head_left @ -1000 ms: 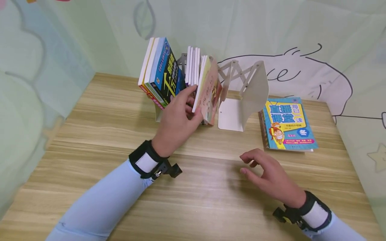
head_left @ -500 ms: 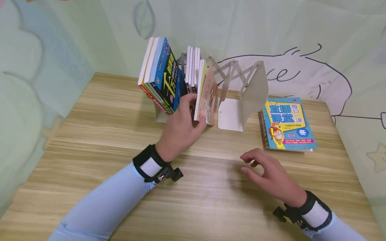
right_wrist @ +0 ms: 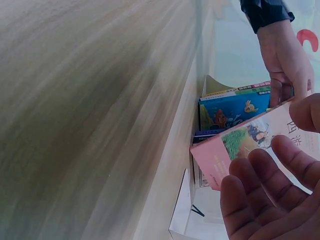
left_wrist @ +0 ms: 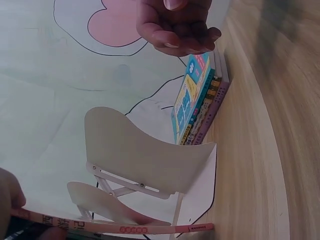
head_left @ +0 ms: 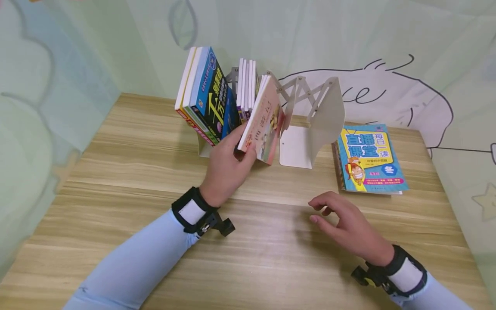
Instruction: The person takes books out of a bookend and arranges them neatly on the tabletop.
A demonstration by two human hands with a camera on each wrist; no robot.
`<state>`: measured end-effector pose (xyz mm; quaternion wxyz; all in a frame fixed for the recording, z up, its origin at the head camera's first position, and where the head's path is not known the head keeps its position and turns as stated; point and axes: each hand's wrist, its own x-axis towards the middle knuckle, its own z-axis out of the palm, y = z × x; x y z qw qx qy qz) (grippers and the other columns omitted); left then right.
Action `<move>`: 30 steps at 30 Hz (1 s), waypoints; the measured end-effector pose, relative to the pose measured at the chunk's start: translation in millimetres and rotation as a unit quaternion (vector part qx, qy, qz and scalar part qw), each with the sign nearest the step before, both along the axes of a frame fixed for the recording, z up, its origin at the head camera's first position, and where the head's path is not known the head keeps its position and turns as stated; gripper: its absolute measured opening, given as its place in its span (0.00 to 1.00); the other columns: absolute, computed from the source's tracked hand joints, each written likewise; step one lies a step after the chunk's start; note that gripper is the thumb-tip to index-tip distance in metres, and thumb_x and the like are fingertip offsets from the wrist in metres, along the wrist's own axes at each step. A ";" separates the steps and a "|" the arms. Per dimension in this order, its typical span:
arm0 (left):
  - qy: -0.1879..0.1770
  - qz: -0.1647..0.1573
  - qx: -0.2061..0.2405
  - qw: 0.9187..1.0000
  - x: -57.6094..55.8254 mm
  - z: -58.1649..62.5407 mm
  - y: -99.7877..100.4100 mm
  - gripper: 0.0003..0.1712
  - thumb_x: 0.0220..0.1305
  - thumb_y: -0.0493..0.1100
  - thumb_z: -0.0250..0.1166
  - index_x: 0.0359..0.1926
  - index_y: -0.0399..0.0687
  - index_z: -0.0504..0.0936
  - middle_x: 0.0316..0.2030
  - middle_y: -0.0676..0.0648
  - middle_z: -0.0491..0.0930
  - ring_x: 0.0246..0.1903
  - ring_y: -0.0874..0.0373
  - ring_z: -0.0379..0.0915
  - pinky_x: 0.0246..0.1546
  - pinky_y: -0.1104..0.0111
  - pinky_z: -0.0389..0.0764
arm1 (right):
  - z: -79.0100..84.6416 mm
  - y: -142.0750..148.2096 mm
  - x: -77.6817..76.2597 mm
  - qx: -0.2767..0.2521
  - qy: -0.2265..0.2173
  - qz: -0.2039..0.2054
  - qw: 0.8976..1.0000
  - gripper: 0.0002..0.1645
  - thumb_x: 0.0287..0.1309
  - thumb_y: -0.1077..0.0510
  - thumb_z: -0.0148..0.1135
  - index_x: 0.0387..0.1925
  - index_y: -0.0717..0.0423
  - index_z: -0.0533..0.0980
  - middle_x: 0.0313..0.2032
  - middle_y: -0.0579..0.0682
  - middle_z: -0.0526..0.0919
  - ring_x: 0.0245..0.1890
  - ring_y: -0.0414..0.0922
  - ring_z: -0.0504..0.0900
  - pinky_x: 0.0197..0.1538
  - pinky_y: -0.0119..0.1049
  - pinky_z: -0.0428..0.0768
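Note:
My left hand [head_left: 226, 165] pinches a pink-covered picture book [head_left: 265, 125] by its spine, thumb on the front cover. The book leans outward from the expandable bookend [head_left: 327, 112], whose right-hand plates stand bare. In the left wrist view the spine of the pink book [left_wrist: 135, 229] runs along the bottom edge. The right wrist view shows its cover [right_wrist: 220, 162] tilted, lower corner near the table. Relaxed and holding nothing, my right hand [head_left: 350, 228] hovers over the table at the front right, fingers loosely bent.
Large blue and black books [head_left: 215, 94] lean in the bookend's left section. Thin white-edged books [head_left: 246, 84] stand beside them. A stack of books with a blue cover [head_left: 372, 161] lies at the right of the wooden table [head_left: 252, 258]. A printed curtain hangs behind.
My left hand first drew back slightly along the books, then shifted left with the pink book, whose near edge now tilts out further and shows more cover. The right hand stays put.

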<state>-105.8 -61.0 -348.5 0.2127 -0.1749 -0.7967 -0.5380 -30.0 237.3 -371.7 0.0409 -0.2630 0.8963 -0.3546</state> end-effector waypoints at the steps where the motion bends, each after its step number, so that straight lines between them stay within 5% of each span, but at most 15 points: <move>1: 0.005 0.001 0.005 1.000 0.0 -0.7 -0.6 0.29 0.67 0.35 0.62 0.69 0.44 0.72 0.57 0.39 0.81 0.46 0.57 0.83 0.35 0.68 0.86 | 0.2 0.2 -0.2 0.001 0.000 0.000 1.000 0.17 0.61 0.60 0.69 0.51 0.48 0.77 0.45 0.43 0.82 0.44 0.42 0.81 0.47 0.33 0.82; 10: 0.067 0.032 0.014 0.997 3.8 2.4 -8.8 0.24 0.67 0.35 0.64 0.64 0.39 0.77 0.51 0.38 0.85 0.42 0.54 0.86 0.31 0.69 0.86 | 0.9 0.5 -1.9 -0.004 0.013 0.004 1.000 0.17 0.61 0.61 0.69 0.51 0.47 0.77 0.44 0.43 0.82 0.43 0.42 0.81 0.47 0.33 0.82; 20: 0.156 0.017 0.020 0.987 17.2 21.6 -16.3 0.17 0.65 0.32 0.64 0.53 0.29 0.81 0.42 0.35 0.85 0.36 0.53 0.84 0.33 0.76 0.83 | 4.8 0.2 -2.2 -0.001 0.051 -0.018 0.999 0.19 0.57 0.63 0.71 0.50 0.49 0.77 0.45 0.39 0.82 0.44 0.42 0.81 0.46 0.31 0.80; 30: 0.185 0.024 0.043 0.981 32.1 33.1 -22.3 0.15 0.63 0.31 0.65 0.51 0.29 0.81 0.40 0.35 0.85 0.37 0.51 0.82 0.36 0.78 0.81 | 5.9 0.1 -2.3 -0.006 0.046 -0.023 0.999 0.20 0.58 0.64 0.71 0.50 0.50 0.77 0.46 0.40 0.81 0.45 0.43 0.80 0.47 0.29 0.80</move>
